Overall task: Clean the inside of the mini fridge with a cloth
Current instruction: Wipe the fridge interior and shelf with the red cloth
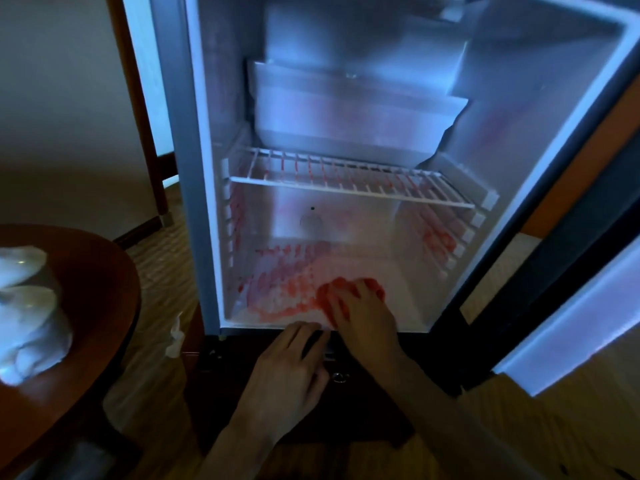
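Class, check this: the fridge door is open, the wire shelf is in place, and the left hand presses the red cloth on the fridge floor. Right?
Not quite. In the head view the right hand presses the red cloth on the fridge floor; the left hand rests at the front edge.

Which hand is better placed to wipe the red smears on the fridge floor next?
The right hand: it already presses the red cloth on the fridge floor, beside the smears. The left hand rests on the front edge, without cloth.
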